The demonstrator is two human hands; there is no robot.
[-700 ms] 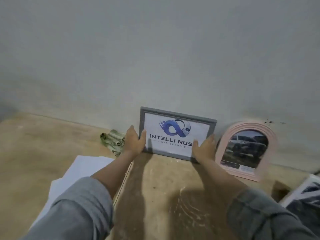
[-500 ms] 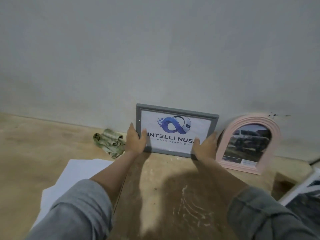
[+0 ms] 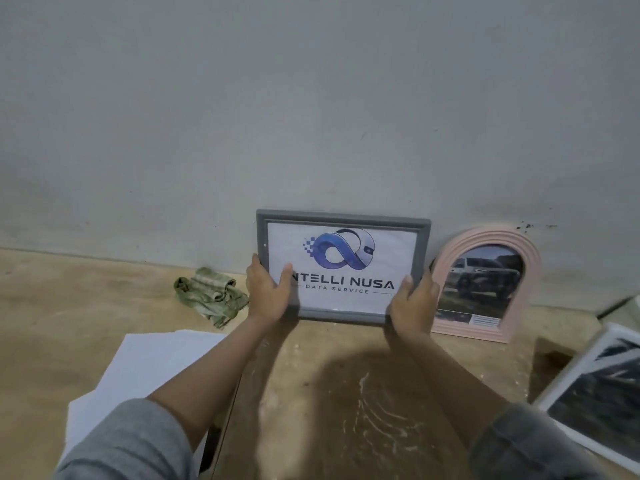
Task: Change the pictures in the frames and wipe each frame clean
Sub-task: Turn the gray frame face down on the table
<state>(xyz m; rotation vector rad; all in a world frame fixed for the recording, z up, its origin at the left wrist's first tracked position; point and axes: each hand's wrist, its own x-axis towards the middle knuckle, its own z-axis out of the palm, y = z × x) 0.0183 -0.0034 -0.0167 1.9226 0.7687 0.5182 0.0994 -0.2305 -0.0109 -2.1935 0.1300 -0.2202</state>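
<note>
Gripping the grey frame at centre by its lower corners, left hand and right hand, to prop it against the wall beside the pink frame.

Grey rectangular frame with logo print, upright against wall; pink arched frame just beside.
</note>
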